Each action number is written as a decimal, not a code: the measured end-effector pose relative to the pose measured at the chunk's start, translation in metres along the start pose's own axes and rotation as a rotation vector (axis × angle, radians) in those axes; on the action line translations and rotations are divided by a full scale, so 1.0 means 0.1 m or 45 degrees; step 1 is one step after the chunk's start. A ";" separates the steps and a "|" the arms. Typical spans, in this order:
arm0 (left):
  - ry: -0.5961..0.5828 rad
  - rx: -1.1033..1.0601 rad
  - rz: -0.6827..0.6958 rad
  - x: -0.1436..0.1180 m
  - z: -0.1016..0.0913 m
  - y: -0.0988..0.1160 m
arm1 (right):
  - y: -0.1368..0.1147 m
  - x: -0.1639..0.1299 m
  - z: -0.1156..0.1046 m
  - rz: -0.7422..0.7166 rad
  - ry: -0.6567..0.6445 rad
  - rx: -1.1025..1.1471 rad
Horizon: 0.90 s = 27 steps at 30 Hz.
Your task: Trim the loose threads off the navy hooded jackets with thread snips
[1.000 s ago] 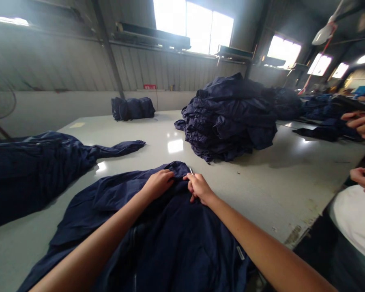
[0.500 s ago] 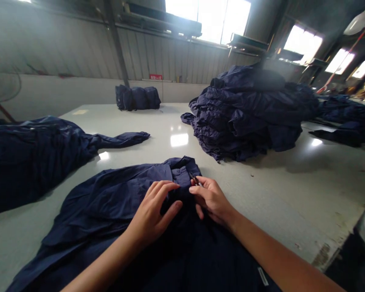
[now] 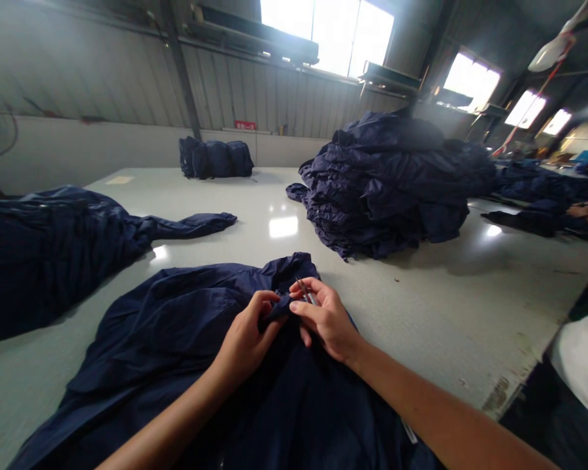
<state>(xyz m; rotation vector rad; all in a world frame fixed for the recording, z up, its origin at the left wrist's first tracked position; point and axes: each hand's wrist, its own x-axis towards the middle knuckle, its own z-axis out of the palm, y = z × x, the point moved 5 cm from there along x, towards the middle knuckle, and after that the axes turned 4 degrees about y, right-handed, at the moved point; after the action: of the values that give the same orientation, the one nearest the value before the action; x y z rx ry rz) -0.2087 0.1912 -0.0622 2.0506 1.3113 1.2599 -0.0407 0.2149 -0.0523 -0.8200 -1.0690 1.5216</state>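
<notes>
A dark navy garment [image 3: 176,346] lies spread on the pale table [image 3: 421,307] right in front of me. My left hand [image 3: 247,336] pinches a small fold of its cloth near the collar and lifts it a little. My right hand [image 3: 323,316] sits against that fold and holds small metal thread snips [image 3: 304,291], whose thin tips point up and away from me. The two hands touch at the pinched fold.
A tall heap of navy garments [image 3: 392,183] stands at the middle right. Another navy pile [image 3: 44,251] with a sleeve stretched out lies at the left. A small folded stack [image 3: 215,158] sits by the far wall. A co-worker's white clothing [image 3: 583,365] shows at the right edge.
My left hand went from lying flat on the garment to pinching up a fold. My right hand with the snips closed in on that fold. The view swung slightly.
</notes>
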 end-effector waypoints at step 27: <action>0.061 0.185 0.223 0.09 -0.04 0.00 | -0.01 -0.03 -0.08 -0.032 -0.055 -0.424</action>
<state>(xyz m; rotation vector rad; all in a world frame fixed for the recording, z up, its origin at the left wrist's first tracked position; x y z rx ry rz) -0.2107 0.1982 -0.0563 2.2922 1.3027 1.3304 -0.0326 0.2135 -0.0540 -0.9995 -1.3828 1.3638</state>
